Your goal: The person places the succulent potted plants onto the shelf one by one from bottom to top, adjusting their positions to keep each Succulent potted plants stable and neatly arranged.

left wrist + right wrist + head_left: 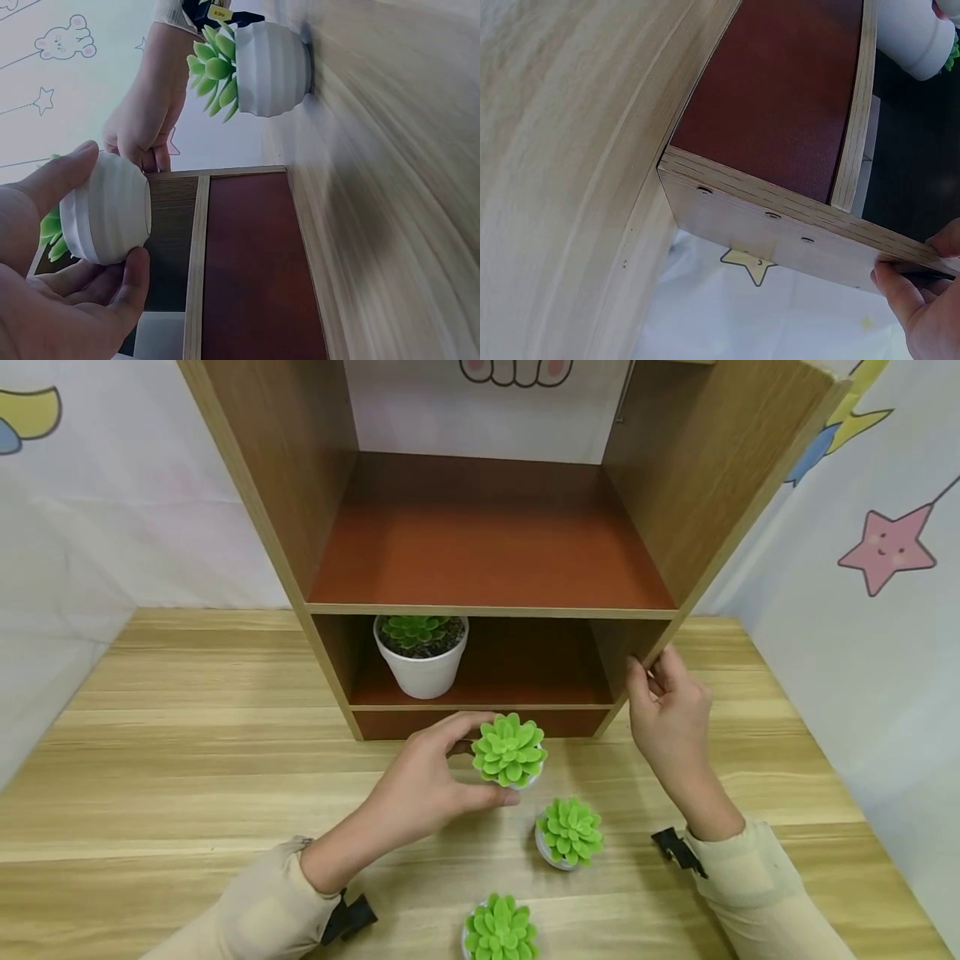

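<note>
My left hand grips a small potted succulent, fingers and thumb around its ribbed white pot. It is held up in front of the wooden shelf unit, just outside the lower compartment. With thumb and fingers, my right hand pinches the front edge of the unit's right side panel. Inside the lower compartment, toward the left, stands a larger white pot with a green succulent, its top partly hidden by the shelf board.
Two more small potted succulents stand on the wooden table: one right of the left hand, another at the near edge of the head view. The unit's upper shelf is reddish brown. White cloth walls with cartoon prints surround the table.
</note>
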Demonstrator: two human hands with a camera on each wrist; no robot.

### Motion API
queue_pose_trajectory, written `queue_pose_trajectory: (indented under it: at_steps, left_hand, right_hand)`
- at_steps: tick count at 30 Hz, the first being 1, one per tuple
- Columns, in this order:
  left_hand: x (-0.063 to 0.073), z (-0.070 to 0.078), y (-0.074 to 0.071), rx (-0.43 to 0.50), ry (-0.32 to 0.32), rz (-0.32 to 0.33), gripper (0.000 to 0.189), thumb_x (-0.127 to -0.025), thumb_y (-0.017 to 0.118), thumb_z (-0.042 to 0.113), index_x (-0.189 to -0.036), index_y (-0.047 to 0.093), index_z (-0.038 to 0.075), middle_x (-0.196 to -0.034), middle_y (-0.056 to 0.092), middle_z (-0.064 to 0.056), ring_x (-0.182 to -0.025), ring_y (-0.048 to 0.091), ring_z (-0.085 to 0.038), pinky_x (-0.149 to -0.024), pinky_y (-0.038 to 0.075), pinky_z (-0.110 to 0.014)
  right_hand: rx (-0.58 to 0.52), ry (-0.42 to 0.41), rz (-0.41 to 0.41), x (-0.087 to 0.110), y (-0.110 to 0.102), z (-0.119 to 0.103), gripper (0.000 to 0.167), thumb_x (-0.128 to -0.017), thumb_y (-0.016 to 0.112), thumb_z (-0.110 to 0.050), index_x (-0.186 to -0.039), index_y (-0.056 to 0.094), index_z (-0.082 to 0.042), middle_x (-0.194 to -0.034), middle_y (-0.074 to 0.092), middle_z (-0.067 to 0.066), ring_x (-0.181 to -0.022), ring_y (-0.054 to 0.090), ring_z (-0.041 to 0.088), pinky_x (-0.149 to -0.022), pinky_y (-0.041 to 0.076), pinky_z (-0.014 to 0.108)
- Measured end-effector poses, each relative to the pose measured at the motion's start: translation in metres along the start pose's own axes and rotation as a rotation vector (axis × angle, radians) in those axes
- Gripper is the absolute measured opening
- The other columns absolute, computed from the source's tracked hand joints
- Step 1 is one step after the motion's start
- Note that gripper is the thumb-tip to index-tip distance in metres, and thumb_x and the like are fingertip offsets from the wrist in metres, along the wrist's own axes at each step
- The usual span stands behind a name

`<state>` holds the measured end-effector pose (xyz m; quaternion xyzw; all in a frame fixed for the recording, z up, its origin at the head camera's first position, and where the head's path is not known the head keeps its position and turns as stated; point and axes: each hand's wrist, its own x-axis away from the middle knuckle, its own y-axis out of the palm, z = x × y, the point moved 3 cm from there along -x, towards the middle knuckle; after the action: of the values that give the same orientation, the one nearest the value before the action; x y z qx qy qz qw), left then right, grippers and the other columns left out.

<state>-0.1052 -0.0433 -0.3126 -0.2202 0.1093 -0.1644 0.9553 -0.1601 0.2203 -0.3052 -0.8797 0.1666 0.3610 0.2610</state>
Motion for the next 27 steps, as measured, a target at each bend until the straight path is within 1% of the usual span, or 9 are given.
queue_pose_trajectory:
  at_steps: [4, 8, 14, 19, 23, 27]
  left_hand:
    - [-0.003, 0.002, 0.002, 0.017, 0.041, 0.012, 0.066, -0.068, 0.092, 0.028, -0.127, 0.062, 0.019, -0.119, 0.061, 0.015, -0.109, 0.057, -0.007, -0.094, 0.048, -0.038]
    - [-0.004, 0.003, 0.004, 0.022, 0.060, 0.024, 0.066, -0.068, 0.092, 0.026, -0.127, 0.063, 0.019, -0.117, 0.062, 0.015, -0.107, 0.058, -0.008, -0.093, 0.048, -0.039]
    - [-0.008, 0.005, 0.005, 0.027, 0.061, 0.053, 0.067, -0.069, 0.092, 0.026, -0.128, 0.062, 0.017, -0.120, 0.062, 0.013, -0.109, 0.058, -0.007, -0.094, 0.048, -0.039]
    - [-0.009, 0.008, 0.002, 0.026, 0.049, 0.081, 0.068, -0.069, 0.092, 0.027, -0.129, 0.062, 0.018, -0.121, 0.061, 0.014, -0.109, 0.057, -0.006, -0.093, 0.047, -0.035]
    - [-0.011, 0.010, 0.002, 0.007, 0.045, 0.084, 0.070, -0.069, 0.092, 0.030, -0.130, 0.061, 0.017, -0.124, 0.060, 0.014, -0.111, 0.055, -0.006, -0.093, 0.046, -0.034]
    - [-0.013, 0.011, 0.004, 0.006, 0.047, 0.087, 0.072, -0.068, 0.092, 0.030, -0.131, 0.060, 0.015, -0.125, 0.060, 0.011, -0.109, 0.056, -0.008, -0.091, 0.047, -0.033]
  right_hand:
    - [0.000, -0.010, -0.011, 0.001, -0.002, -0.001, 0.017, -0.092, 0.060, 0.009, -0.107, 0.065, 0.011, -0.102, 0.070, 0.021, -0.096, 0.067, 0.033, -0.074, 0.051, 0.014]
    - [-0.007, -0.019, -0.019, 0.001, -0.003, -0.001, 0.018, -0.093, 0.060, 0.006, -0.109, 0.066, 0.009, -0.104, 0.070, 0.018, -0.100, 0.067, 0.029, -0.073, 0.052, 0.016]
    - [-0.023, -0.012, -0.012, 0.000, -0.002, -0.001, 0.017, -0.092, 0.061, 0.006, -0.108, 0.066, 0.009, -0.103, 0.070, 0.019, -0.099, 0.067, 0.030, -0.073, 0.053, 0.017]
    - [-0.027, -0.004, -0.013, 0.001, -0.002, 0.000, 0.016, -0.090, 0.062, 0.009, -0.106, 0.066, 0.009, -0.103, 0.070, 0.020, -0.099, 0.067, 0.031, -0.073, 0.053, 0.017]
    - [-0.017, -0.013, -0.008, 0.001, -0.001, 0.001, 0.016, -0.089, 0.061, 0.012, -0.105, 0.065, 0.012, -0.102, 0.069, 0.023, -0.098, 0.066, 0.031, -0.073, 0.052, 0.015]
    - [-0.009, -0.004, 0.003, 0.000, -0.001, -0.002, 0.015, -0.088, 0.060, 0.015, -0.102, 0.064, 0.014, -0.100, 0.069, 0.025, -0.096, 0.067, 0.032, -0.072, 0.051, 0.013]
